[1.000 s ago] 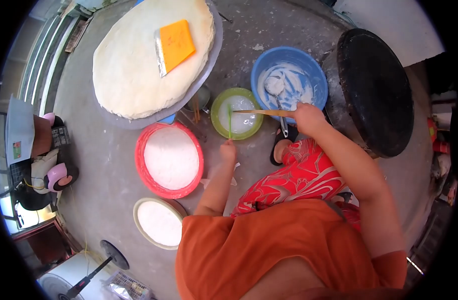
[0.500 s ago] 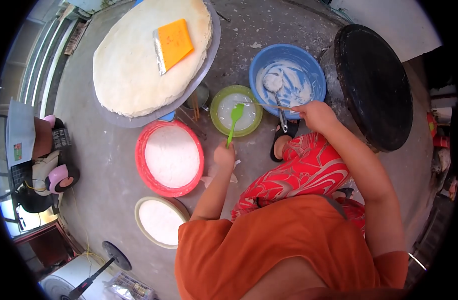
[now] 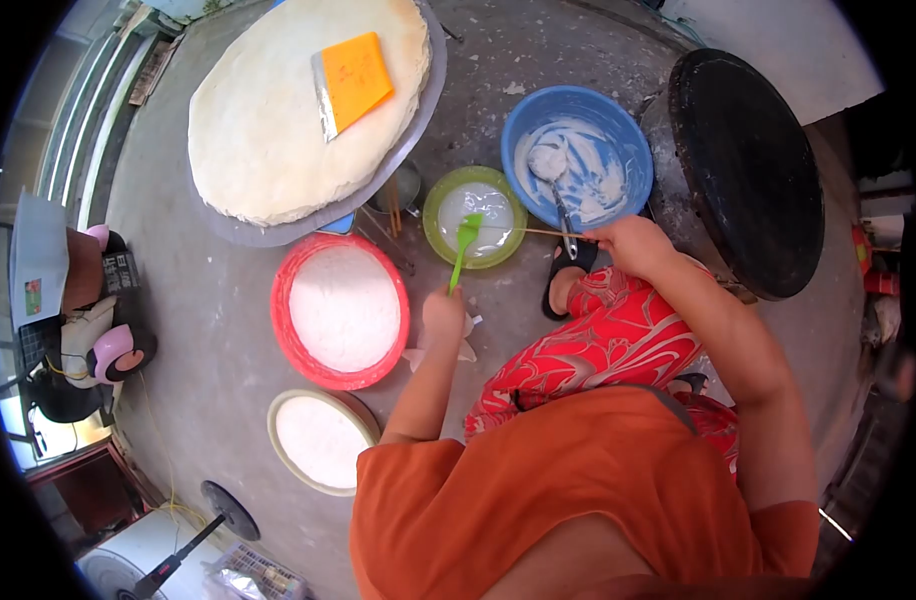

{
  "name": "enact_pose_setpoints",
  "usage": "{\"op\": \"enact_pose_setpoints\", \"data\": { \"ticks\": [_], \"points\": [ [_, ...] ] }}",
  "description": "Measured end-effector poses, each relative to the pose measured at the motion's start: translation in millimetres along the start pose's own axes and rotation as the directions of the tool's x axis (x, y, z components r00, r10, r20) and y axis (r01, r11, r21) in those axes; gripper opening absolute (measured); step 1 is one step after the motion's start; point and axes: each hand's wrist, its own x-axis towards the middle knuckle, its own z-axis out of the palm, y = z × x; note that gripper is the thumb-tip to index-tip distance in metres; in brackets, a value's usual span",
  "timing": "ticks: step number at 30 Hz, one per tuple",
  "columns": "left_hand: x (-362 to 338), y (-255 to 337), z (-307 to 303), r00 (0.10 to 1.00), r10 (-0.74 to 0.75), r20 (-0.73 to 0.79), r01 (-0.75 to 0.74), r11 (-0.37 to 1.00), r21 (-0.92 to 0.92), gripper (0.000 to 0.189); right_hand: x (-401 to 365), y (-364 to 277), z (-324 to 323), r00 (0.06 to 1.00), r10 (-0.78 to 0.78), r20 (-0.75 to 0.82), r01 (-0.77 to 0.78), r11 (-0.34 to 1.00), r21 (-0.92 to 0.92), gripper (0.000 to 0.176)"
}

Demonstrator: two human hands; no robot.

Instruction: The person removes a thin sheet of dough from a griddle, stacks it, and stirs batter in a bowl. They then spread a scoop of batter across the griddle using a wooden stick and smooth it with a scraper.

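Note:
My left hand (image 3: 445,312) is closed around the handle of a green spatula (image 3: 467,236), whose head is over a yellow-green basin (image 3: 436,240) holding milky liquid. In my right hand (image 3: 630,243) is a thin wooden stick (image 3: 550,232); its far end reaches over the same basin and meets or passes close to the spatula head. Just beyond my right hand stands a blue basin (image 3: 636,150) smeared with white batter. A ladle (image 3: 566,222) rests in it, its bowl coated white and its handle over the near rim.
A round black griddle (image 3: 748,175) stands at right. At upper left, stacked thin flatbreads (image 3: 268,120) carry an orange scraper (image 3: 356,82). A red basin (image 3: 279,320) and a cream tub (image 3: 278,450), both holding white powder, sit on the floor at left.
The spatula head has dipped slightly lower and left over the basin. My right hand has shifted a little downward, and the stick's far end sits lower.

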Motion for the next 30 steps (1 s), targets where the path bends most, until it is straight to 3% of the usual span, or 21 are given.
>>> {"op": "enact_pose_setpoints", "data": {
  "ticks": [2,5,7,9,10,12,13,15,18,20,21,23,25,26,27,30],
  "points": [
    [2,-2,5,1.0,0.019,-0.015,-0.019,1.0,-0.013,0.026,1,-8,-3,0.994,0.104,-0.013,-0.105,0.99,-0.091,0.03],
    [0,0,5,0.999,0.013,-0.04,-0.014,0.999,-0.032,0.025,1,-12,-4,0.989,0.138,-0.054,-0.143,0.984,-0.105,0.028],
    [2,-2,8,0.999,-0.012,-0.052,0.01,0.999,-0.044,0.024,0,-15,-1,0.989,0.141,-0.054,-0.146,0.983,-0.114,0.028],
    [10,-20,27,0.991,0.061,-0.115,-0.081,0.98,-0.181,0.025,-2,-18,0,0.989,0.14,-0.053,-0.146,0.982,-0.124,0.028],
    [15,-28,39,0.991,0.063,-0.115,-0.083,0.98,-0.183,0.025,-4,-19,0,0.993,0.068,-0.097,-0.089,0.968,-0.233,0.029],
    [20,-34,56,0.996,-0.03,0.089,0.074,0.827,-0.557,0.027,-7,-22,-4,0.991,-0.011,-0.134,-0.037,0.937,-0.346,0.03],
    [21,-32,59,0.996,-0.03,0.088,0.074,0.826,-0.559,0.027,-9,-24,-7,0.985,-0.064,-0.159,0.002,0.931,-0.366,0.031],
    [25,-27,63,0.969,-0.056,0.241,0.195,0.771,-0.606,0.029,-17,-30,-16,0.976,-0.119,-0.181,0.04,0.92,-0.389,0.033],
    [46,-48,86,0.986,-0.063,0.155,0.135,0.85,-0.51,0.029,-28,-33,-27,0.975,-0.097,-0.2,0.029,0.948,-0.318,0.034],
    [33,-27,60,0.975,-0.126,0.186,0.208,0.817,-0.537,0.029,-29,-30,-29,0.991,0.104,-0.089,-0.114,0.987,-0.112,0.036],
    [27,-14,45,0.96,-0.181,0.215,0.273,0.783,-0.558,0.028,-25,-29,-25,0.99,0.106,-0.09,-0.116,0.987,-0.114,0.036],
    [19,-4,31,0.969,-0.146,0.198,0.235,0.785,-0.573,0.03,-9,-27,-4,0.951,0.204,-0.234,-0.189,0.978,0.084,0.041],
    [12,-6,28,0.978,-0.111,0.178,0.196,0.788,-0.583,0.032,17,-39,8,0.956,0.278,-0.096,-0.253,0.944,0.212,0.044],
    [11,-10,29,0.988,-0.065,0.137,0.132,0.813,-0.567,0.032,34,-34,31,0.952,0.284,-0.114,-0.233,0.914,0.334,0.045],
    [8,-14,30,0.995,-0.018,0.097,0.068,0.835,-0.546,0.032,54,-29,63,0.947,0.293,-0.132,-0.206,0.868,0.451,0.046],
    [0,-16,32,0.997,-0.009,0.078,0.051,0.826,-0.561,0.029,89,-40,124,0.893,0.381,0.238,-0.405,0.456,0.792,0.048]
  ]
}}
